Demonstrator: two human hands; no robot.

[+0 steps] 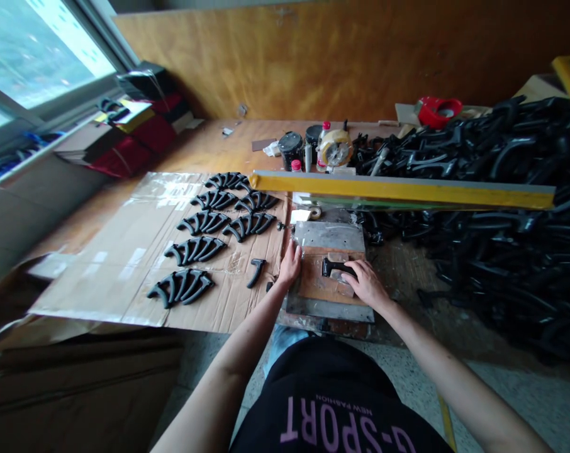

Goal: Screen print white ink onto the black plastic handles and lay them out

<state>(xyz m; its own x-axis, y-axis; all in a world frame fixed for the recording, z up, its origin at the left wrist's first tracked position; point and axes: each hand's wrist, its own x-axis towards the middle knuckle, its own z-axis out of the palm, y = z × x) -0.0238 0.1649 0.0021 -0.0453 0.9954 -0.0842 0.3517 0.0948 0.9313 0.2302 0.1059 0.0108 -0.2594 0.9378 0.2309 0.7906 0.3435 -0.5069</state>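
My right hand (367,284) has its fingers closed on a black curved handle (331,268), which lies over a small block in the middle of a wooden board (308,286). A grey metal plate (329,234) borders this board at the back, and another metal strip (329,309) runs along its front. At the board's left edge rests my left hand (290,265), fingers stretched forward beside the plate, with no held object visible. A single black handle (256,273) lies on the cardboard sheet (124,251) just left of that hand.
Fanned rows of black handles (188,250) cover part of the cardboard. A large heap of black handles (492,239) fills the right side. A yellow bar (402,189) crosses behind the metal plate. Tape (336,148), a dark jar (290,148) and bottles stand farther back.
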